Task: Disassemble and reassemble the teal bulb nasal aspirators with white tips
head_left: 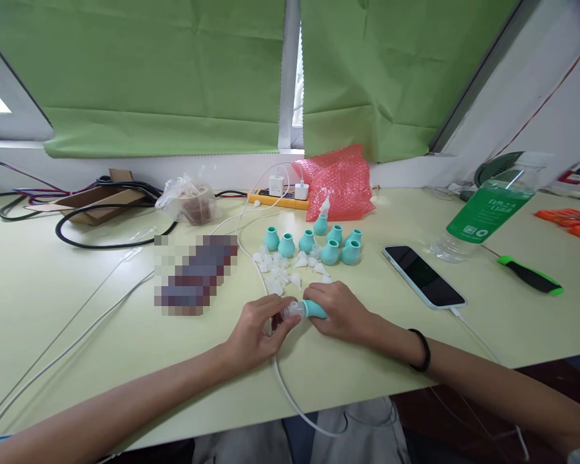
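My right hand [341, 311] is closed around a teal rubber bulb [314, 309] that lies sideways on the pale table [77, 322]. My left hand [258, 325] pinches a clear plastic tip [292, 310] at the bulb's mouth. Just beyond my hands lies a heap of loose clear tips [283, 267]. Behind it stand several more teal bulbs [314, 241], one with a clear tip fitted [322, 216].
A phone [423, 276] on a white cable lies to the right, with a green-labelled water bottle [488, 209] and a green-handled tool [529, 274] beyond. Pink bubble wrap [338, 180], a power strip [278, 196], a plastic bag [188, 200], black cables and a cardboard box [96, 203] line the back.
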Demonstrator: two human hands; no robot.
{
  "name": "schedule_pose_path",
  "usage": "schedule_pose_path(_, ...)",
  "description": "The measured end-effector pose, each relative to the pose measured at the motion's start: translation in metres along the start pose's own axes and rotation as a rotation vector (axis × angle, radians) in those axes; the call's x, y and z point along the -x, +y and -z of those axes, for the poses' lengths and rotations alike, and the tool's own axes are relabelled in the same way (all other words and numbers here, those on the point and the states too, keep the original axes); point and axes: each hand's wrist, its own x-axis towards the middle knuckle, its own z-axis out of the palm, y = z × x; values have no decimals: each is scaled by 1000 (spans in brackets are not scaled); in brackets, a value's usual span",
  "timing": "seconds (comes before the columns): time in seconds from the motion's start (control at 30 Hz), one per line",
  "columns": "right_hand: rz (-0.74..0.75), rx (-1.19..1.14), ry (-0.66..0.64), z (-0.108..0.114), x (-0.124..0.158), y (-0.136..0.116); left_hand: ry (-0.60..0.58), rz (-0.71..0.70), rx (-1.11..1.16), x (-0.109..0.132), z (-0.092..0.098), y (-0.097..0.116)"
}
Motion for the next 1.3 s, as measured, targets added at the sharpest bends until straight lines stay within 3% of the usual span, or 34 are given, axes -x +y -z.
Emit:
schedule_pose_path(0.3,58,-392,-151,9,1,1,-55,-225,-58,-1,3,3)
schedule_pose_path(0.47,16,-487,-176,13,0,-1,-42,-212,-55,1,0,1)
schedule_pose_path(0.6,-25,-558,-49,16,-4,-5,74,-158,21,-2,6,1)
schedule_pose_path(0.7,-112,-584,184,16,-7,-4,122,-86,78,-10,17,-3)
schedule_pose_path(0.77,-206,-638,316,14,-9,0,134,-15,-4,-16,21,-8)
schedule_pose_path(0.87,-316,-752,400,9,-11,7,25,24,-271,-20,21,-18)
schedule_pose_path(1.03,-318,-772,401,3,-13,9,-221,-109,-598,-21,9,-22)
schedule_pose_path(1.2,-227,-650,412,3,-14,6,-393,-269,-707,-36,-3,-18)
schedule_pose_path(1.3,-207,-629,428,3,-13,6,-390,-304,-746,-42,-7,-21)
